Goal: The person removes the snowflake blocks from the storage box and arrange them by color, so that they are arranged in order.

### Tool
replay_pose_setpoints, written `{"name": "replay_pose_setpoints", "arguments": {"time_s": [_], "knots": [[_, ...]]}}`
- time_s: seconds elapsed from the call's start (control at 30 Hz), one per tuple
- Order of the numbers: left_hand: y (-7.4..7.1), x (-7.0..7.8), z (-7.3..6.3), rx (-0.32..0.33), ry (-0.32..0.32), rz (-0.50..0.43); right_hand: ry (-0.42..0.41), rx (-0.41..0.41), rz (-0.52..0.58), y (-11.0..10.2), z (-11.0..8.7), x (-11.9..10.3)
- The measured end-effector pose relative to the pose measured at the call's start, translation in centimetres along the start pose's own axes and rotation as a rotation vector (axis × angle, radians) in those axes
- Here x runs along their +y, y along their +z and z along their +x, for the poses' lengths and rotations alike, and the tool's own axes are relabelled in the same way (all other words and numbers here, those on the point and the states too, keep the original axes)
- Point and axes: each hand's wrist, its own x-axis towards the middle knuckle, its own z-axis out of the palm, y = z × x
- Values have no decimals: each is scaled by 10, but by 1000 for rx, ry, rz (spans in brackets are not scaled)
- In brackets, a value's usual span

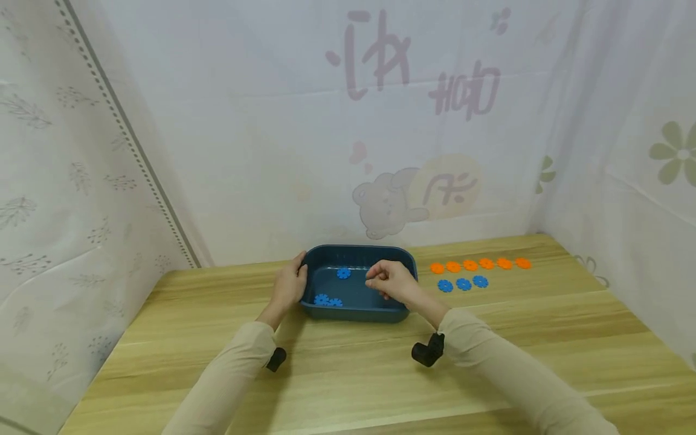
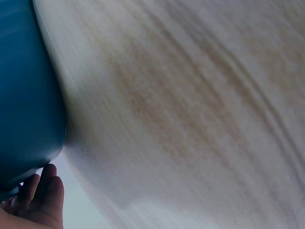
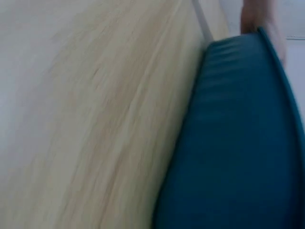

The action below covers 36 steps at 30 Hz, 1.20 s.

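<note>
A dark blue plastic basin (image 1: 353, 315) stands on the table with three blue flower-shaped discs in it. One disc (image 1: 344, 273) lies toward the back, and two discs (image 1: 321, 299) lie by the front left wall. My left hand (image 1: 289, 283) grips the basin's left side at the rim; in the left wrist view its fingers (image 2: 50, 195) lie against the basin's outer wall. Over the basin's right half hovers my right hand (image 1: 396, 281), thumb and forefinger loosely bent, with no disc showing between them. The right wrist view shows the basin's outer wall (image 3: 228, 138), not that hand's fingertips.
Right of the basin lies a row of several orange flower-shaped discs (image 1: 470, 265), with a shorter row of three blue discs (image 1: 463, 284) in front of it. A printed cloth (image 1: 272, 151) hangs behind the wooden table (image 1: 337, 380).
</note>
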Motion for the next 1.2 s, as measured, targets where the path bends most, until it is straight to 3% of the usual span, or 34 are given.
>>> {"name": "replay_pose_setpoints", "arguments": {"time_s": [0.2,0.5,1.2], "knots": [[1,-2,2,24,9,-3,21,-108,-34,24,17,-1],[2,-2,3,10,3,-20,3,-196,-189,41,32,1],[0,1,-1,14,-4,-13,-7,-186,-380,59,43,-4]]}}
